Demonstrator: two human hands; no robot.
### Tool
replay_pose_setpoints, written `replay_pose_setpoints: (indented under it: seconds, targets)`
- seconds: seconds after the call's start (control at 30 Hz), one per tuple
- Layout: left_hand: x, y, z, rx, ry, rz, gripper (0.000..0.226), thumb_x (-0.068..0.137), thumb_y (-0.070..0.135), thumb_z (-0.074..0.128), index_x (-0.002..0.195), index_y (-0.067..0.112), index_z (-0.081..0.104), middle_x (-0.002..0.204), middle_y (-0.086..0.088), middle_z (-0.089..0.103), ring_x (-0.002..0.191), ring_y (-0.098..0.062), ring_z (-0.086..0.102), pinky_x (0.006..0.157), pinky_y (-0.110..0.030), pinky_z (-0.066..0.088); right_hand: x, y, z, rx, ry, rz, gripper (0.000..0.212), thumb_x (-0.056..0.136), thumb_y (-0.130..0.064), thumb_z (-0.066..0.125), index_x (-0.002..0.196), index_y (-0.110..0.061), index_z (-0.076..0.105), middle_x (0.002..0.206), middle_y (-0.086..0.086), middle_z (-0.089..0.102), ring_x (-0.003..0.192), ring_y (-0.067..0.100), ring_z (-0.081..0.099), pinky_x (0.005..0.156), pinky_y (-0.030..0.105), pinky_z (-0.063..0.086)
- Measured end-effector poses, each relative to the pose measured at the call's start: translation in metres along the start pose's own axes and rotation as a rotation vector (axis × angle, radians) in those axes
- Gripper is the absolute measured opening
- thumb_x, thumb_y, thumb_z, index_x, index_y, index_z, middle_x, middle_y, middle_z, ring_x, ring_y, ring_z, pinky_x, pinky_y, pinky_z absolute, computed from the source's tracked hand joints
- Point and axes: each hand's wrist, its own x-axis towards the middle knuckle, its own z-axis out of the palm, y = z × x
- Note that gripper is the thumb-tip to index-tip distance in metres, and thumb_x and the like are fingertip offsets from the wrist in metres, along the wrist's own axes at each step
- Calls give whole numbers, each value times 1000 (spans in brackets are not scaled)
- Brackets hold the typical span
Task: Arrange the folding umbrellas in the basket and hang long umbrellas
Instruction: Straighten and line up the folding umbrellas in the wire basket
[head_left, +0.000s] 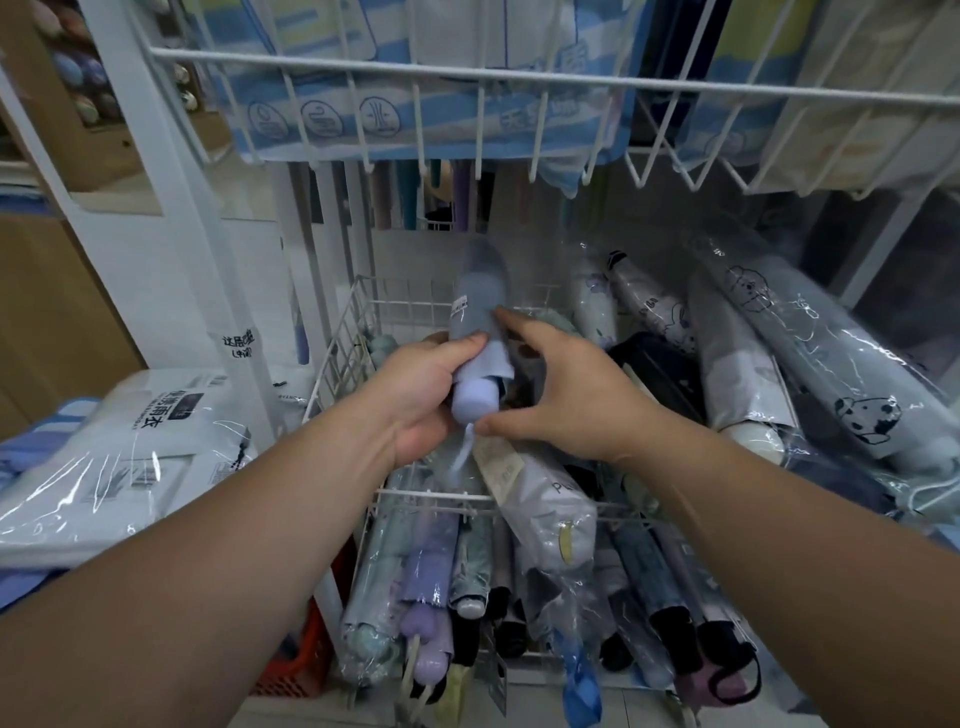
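Some room in basket (405, 304) far left corner, wrapped umbrellas (748, 364) piled right, wire shelf (363, 65) overhanging, raincoat packs (130, 441) left

The light is cool and even, from above (no hard shadows). I see white glare on the plastic wrappers (130, 467); the picture edges bend and look soft.
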Motion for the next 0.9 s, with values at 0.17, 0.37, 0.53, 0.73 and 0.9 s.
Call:
replay_pose_setpoints:
  seconds: [0.17,0.37,0.53,0.73,0.9]
  targets:
    - [-1,-5,5,21,-34,4,31,103,11,51,130,-2,57,116,-23,72,94,-32,75,76,-44,63,1,7,-2,19,71,21,98,66,-39,92,150,-27,44,142,-10,57,121,2,55,98,13,40]
    - [-7,-13,19,225,-68,60,30,103,12,52,132,5,56,124,-20,70,101,-31,69,85,-45,58,7,12,-27,740,5,257,73,84,-8,72,148,-25,41,116,7,72,101,20,72,90,37,58]
    - [-7,-13,25,522,-156,98,30,100,20,59,130,18,55,115,-12,73,103,-31,73,93,-49,57,21,15,-25,870,185,484,61,95,-13,66,150,-27,42,136,8,60,104,22,69,77,30,60]
    - [-4,-8,3,881,-70,258,23,99,39,59,118,31,69,109,6,75,102,-13,69,92,-35,53,18,19,-46,329,189,421,52,91,-20,71,140,-32,55,132,-5,53,99,13,61,69,10,51]
    - [-6,-10,-25,1163,134,308,31,94,37,68,124,28,66,111,7,68,103,-14,66,89,-32,54,11,25,-58,-243,90,316,55,83,-39,77,135,-33,61,144,-3,54,122,16,57,92,15,37]
